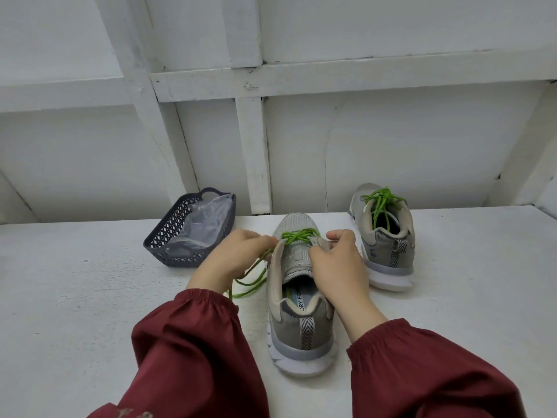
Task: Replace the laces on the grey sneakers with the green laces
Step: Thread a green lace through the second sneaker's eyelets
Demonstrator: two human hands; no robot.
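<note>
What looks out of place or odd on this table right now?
Nothing spilled or damaged. The near sneaker is laced only near its toe, and its green lace trails loose over the table from the left hand. That fits lacing underway.

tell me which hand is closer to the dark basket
Left. The left hand is just right of the basket, pinching the green lace; the right hand grips the near sneaker beyond it, farther off.
</note>
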